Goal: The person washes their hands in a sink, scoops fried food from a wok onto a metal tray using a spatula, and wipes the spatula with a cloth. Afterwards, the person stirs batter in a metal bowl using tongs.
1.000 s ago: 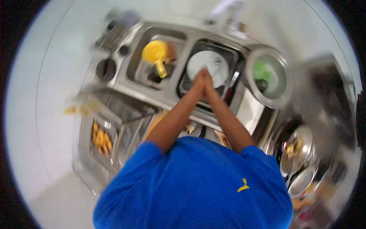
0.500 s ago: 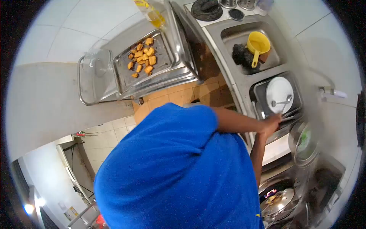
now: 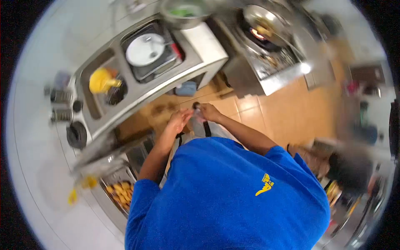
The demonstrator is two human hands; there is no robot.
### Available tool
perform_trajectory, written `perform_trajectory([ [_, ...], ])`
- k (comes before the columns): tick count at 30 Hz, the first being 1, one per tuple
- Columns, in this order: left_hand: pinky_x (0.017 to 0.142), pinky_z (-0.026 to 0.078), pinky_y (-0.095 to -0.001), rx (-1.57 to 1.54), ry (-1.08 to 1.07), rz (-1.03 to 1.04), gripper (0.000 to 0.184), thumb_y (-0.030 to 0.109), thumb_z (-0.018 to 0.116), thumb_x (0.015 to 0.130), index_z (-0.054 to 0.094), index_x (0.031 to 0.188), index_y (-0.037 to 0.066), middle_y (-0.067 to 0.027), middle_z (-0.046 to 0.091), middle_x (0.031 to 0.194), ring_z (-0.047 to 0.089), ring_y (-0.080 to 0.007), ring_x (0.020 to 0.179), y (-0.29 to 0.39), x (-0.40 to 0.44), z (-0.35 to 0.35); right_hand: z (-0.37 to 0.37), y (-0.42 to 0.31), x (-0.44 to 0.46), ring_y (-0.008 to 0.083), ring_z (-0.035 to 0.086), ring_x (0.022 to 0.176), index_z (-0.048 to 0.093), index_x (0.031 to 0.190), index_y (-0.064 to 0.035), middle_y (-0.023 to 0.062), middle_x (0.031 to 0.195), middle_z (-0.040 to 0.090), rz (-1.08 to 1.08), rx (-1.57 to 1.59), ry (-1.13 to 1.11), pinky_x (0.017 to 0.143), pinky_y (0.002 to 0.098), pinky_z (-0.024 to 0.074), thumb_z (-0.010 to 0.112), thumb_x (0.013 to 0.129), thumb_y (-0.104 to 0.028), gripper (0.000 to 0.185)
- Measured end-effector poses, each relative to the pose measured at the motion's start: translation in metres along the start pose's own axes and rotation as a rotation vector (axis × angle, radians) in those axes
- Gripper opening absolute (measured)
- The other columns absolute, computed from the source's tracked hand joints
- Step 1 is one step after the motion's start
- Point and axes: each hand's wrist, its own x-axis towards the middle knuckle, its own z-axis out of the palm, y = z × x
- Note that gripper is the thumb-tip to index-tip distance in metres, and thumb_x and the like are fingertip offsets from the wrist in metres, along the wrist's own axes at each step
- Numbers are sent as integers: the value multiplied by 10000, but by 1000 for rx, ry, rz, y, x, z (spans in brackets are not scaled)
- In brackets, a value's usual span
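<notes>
My left hand is in front of my waist, its fingers loosely stretched toward the other hand, with nothing visible in it. Close beside it, my right hand is closed around something small that I cannot make out. A dark round end shows at its fingertips, and a pale, pinkish patch blurs below, between the hands. Both hands are over the floor, apart from the counter.
Ahead left, a double sink holds a white plate with spoons on it and a yellow saucepan. A bowl with greens stands beyond. At the right, a pan sits over a flame. Fried pieces lie on a tray at lower left.
My hands have left the sink's edge and come together in front of my waist. The view has swung right, so the sink now lies at the left and the stove ahead.
</notes>
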Motion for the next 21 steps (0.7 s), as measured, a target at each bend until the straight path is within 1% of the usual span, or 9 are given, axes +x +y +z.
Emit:
perform_trajectory([
  [1, 356, 299, -293, 64, 33, -68, 341, 380, 405, 860, 514, 725, 87, -18, 409, 536, 336, -128, 396, -14, 2, -6, -9, 6, -28, 229, 576, 613, 610, 841, -45, 160, 671, 593, 76, -107, -48, 584, 374, 456, 479, 819, -246, 242],
  [3, 316, 288, -288, 210, 161, -112, 344, 387, 411, 863, 518, 710, 98, -8, 399, 509, 315, -123, 351, -39, 13, -3, -54, -17, -89, 218, 541, 441, 626, 678, -59, 94, 463, 531, 558, 435, 101, 451, 363, 430, 569, 763, -351, 310],
  [6, 302, 242, -252, 358, 301, -69, 414, 448, 342, 877, 491, 738, 89, 2, 416, 566, 318, -106, 362, -57, 29, 24, -97, -32, -138, 108, 506, 416, 591, 580, -79, 50, 452, 516, 672, 410, 111, 405, 271, 400, 551, 767, -448, 416],
  [8, 346, 297, -242, 448, -40, -130, 403, 424, 350, 883, 483, 726, 78, 0, 431, 601, 349, -104, 395, -41, 11, 60, -110, -36, -159, 83, 474, 414, 523, 500, -72, 31, 476, 518, 718, 493, 179, 388, 247, 375, 524, 808, -400, 450],
  [11, 482, 394, -238, 444, -607, -164, 359, 371, 344, 898, 515, 802, 71, -15, 480, 618, 465, -113, 524, 19, -40, 168, -159, -42, -176, 86, 489, 452, 564, 559, -73, 21, 511, 540, 471, 881, -174, 446, 237, 398, 459, 836, -438, 469],
  [14, 601, 439, -265, 459, -996, -73, 307, 323, 345, 904, 516, 896, 68, -48, 535, 734, 523, -127, 663, 53, -3, 232, -236, -42, -160, 110, 549, 594, 612, 708, -58, 44, 638, 592, 279, 941, -382, 575, 252, 433, 426, 850, -443, 451],
  [15, 644, 448, -283, 486, -1137, -1, 288, 303, 348, 905, 505, 944, 65, -63, 554, 819, 535, -132, 728, 62, 36, 244, -247, -16, -143, 134, 559, 714, 595, 830, -45, 58, 762, 595, 186, 988, -208, 647, 266, 438, 430, 843, -459, 446],
  [18, 787, 414, -359, 32, -432, 359, 378, 366, 389, 875, 449, 1089, 61, -83, 515, 1024, 503, -205, 924, 93, 87, 308, -295, 47, -89, 175, 475, 1032, 469, 1134, -47, 76, 1101, 513, 216, 1445, 405, 845, 323, 387, 426, 849, -444, 491],
  [21, 833, 392, -358, 205, -134, 244, 445, 408, 440, 842, 421, 1127, 67, -85, 484, 1088, 478, -226, 981, 98, 112, 312, -308, 117, -58, 159, 425, 1082, 398, 1212, -77, 57, 1203, 442, 417, 1286, 387, 874, 327, 365, 424, 857, -414, 490],
])
